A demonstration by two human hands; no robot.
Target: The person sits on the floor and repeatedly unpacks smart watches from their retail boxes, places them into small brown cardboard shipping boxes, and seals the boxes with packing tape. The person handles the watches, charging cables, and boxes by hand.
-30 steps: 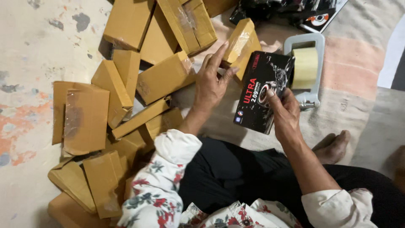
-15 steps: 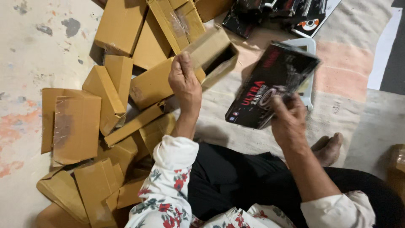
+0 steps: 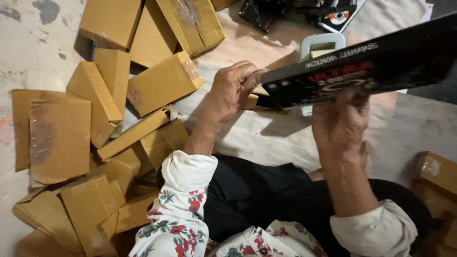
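The floor (image 3: 33, 43) is pale, stained concrete, partly covered by a light mat (image 3: 285, 138) on which the person sits. A pile of brown cardboard boxes (image 3: 114, 119), some flattened and some closed with clear tape, lies scattered on the left side. A white tape dispenser (image 3: 321, 45) rests on the mat beyond the hands, and dark packages (image 3: 304, 12) lie at the top edge.

The right hand (image 3: 340, 123) is closed around the lower edge of a black product box (image 3: 376, 66), holding it raised and tilted, close to the camera. The left hand (image 3: 233, 90) is curled shut on a small brown carton (image 3: 254, 97), which meets the left end of the black product box. Both sleeves are white; the left one is floral.
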